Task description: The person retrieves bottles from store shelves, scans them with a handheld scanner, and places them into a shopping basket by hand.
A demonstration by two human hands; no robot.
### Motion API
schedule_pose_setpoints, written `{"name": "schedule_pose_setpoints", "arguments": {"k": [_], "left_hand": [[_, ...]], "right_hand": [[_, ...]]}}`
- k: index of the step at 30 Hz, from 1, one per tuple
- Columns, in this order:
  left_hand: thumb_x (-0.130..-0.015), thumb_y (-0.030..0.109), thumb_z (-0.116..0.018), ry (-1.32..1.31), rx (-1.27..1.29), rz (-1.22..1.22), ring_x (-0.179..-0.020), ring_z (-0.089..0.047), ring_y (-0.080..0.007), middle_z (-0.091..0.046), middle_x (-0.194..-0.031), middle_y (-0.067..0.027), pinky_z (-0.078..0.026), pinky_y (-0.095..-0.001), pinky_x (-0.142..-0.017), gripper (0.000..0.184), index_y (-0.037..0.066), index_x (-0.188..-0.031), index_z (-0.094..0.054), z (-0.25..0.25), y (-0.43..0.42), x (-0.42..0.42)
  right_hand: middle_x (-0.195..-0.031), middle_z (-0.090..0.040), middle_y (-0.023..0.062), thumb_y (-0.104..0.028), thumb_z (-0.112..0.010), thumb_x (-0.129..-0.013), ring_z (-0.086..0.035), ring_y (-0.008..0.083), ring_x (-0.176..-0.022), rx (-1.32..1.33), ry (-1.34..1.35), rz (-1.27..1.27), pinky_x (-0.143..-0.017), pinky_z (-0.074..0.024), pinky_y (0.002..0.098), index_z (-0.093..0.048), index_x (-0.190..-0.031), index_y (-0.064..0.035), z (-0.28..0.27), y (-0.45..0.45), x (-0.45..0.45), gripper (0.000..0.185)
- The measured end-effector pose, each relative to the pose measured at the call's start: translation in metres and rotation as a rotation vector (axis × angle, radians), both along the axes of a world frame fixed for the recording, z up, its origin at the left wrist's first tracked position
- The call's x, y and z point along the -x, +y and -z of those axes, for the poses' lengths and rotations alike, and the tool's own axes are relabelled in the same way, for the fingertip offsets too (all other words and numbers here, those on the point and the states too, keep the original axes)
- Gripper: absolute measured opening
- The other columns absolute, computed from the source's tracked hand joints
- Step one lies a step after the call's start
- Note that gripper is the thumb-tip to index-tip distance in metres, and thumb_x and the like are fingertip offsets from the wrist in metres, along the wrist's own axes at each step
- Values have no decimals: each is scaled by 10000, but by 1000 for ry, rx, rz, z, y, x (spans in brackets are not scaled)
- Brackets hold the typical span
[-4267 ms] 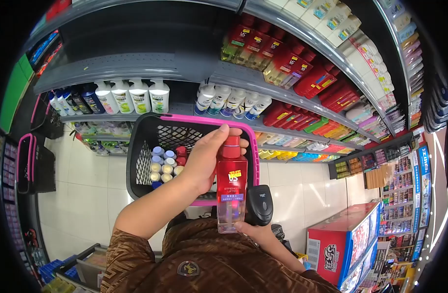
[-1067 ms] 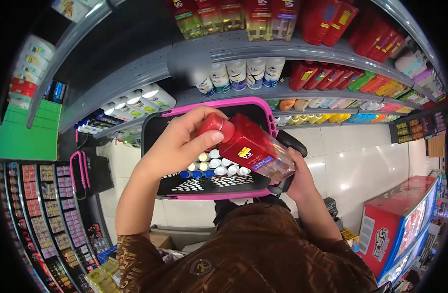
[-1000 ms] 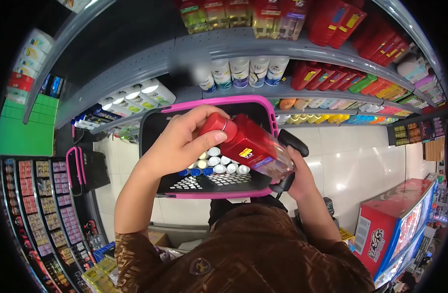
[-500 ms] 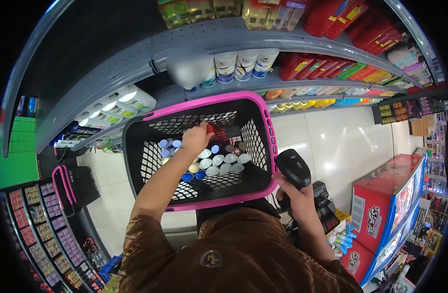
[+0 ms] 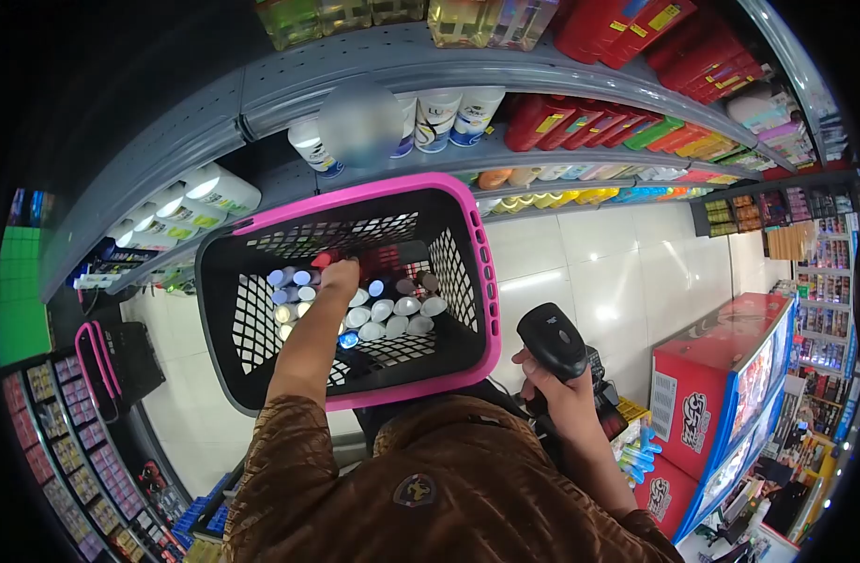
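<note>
My left hand (image 5: 341, 275) reaches down into a black basket with a pink rim (image 5: 487, 272), its fingers closed around a red bottle (image 5: 325, 258), mostly covered by the hand. Bottles with white caps (image 5: 382, 310) stand packed beside it, along with lilac-capped bottles (image 5: 281, 278) and a blue-capped one (image 5: 348, 340). Outside the basket's right side, my right hand (image 5: 552, 383) grips a black handheld barcode scanner (image 5: 554, 340) by its handle.
Shelves beyond the basket hold white bottles (image 5: 436, 120) and red bottles (image 5: 540, 122). A red and blue freezer case (image 5: 702, 366) stands at the right. Another black basket with pink handles (image 5: 141, 361) sits at the left, near racks of small packets (image 5: 73, 441).
My view has shifted, so the basket and shelves appear further left. My left hand has turned around the red bottle, whose red end now shows on the hand's left. The scanner stays in my right hand.
</note>
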State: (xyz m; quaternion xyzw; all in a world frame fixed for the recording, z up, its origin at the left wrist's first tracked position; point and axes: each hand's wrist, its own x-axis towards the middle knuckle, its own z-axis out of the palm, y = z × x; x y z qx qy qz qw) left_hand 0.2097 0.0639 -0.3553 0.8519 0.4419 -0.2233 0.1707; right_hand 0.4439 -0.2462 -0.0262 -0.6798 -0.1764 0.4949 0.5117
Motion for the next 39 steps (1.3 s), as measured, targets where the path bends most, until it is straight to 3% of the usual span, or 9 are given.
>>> {"name": "schedule_pose_setpoints", "arguments": {"k": [5,11,12,16,19,27,31,34,39], "left_hand": [[-972,98,-521,72,-3,20,-1031,-729,-359,-738,-1123,-187,-604,-471,-842,233,50,-1159,-652,-4,-8,-4],[-890,108,-611,6,117,-107,-1118,-689,-381,-700,-1202,-228,-577,-488,-924,351,39,-1233,-617,-2,-8,0],[-854,117,-629,-39,141,-160,-1152,-667,-394,-684,-1225,-240,-557,-489,-964,441,28,-1285,-595,-5,-7,1],[-865,168,-613,-425,-65,-151,-1041,-684,-376,-712,-1145,-173,-558,-482,-909,297,147,-1146,-710,-101,-27,-9],[-859,73,-681,-1014,-251,-97,-806,-706,-295,-716,-997,-119,-564,-357,-761,178,65,-1036,-705,-222,-40,-41],[-845,90,-764,-1466,-727,58,-1037,-612,-236,-589,-1238,-155,-526,-324,-833,533,30,-1345,-587,-449,26,-146],[-855,173,-787,-1591,-514,-121,-1098,-610,-278,-598,-1229,-174,-528,-383,-866,565,32,-1362,-582,-483,62,-200],[-903,326,-729,-1267,-894,-161,-1188,-571,-445,-626,-1265,-273,-450,-497,-1029,525,5,-1304,-621,-507,72,-219],[-923,431,-684,-1168,-1056,1,-1201,-555,-474,-641,-1269,-276,-420,-504,-1066,553,27,-1298,-635,-502,99,-231]], "right_hand": [[-922,-710,29,-144,-722,-963,-630,92,-668,-5,2,-25,-610,-521,253,-721,-1097,-2,-2,3,-10,195],[-1023,-710,72,-72,-668,-952,-617,104,-688,16,-9,-129,-625,-512,266,-652,-1214,-10,1,10,-16,269],[-903,-690,44,-118,-698,-956,-620,94,-665,-15,12,-106,-607,-506,256,-685,-1124,-11,0,11,-13,200],[-787,-680,19,-129,-731,-949,-620,78,-648,-89,89,-104,-589,-497,238,-712,-1031,-9,-1,12,-18,147],[-799,-686,24,-100,-730,-943,-618,77,-661,-176,109,-131,-597,-505,236,-713,-1064,-11,-1,10,-28,151],[-838,-694,40,-79,-722,-940,-636,94,-673,-363,228,-115,-606,-526,253,-680,-1053,5,-1,3,-36,147],[-873,-695,42,-90,-731,-937,-639,99,-692,-359,219,-150,-613,-530,254,-683,-1066,1,-6,-8,-38,165],[-836,-687,27,-127,-764,-918,-627,91,-668,-375,168,-139,-596,-519,254,-695,-1089,-11,-1,-14,-42,217],[-777,-687,32,-155,-773,-912,-643,106,-642,-313,170,-119,-571,-509,252,-709,-1066,-13,4,-24,-51,220]]}}
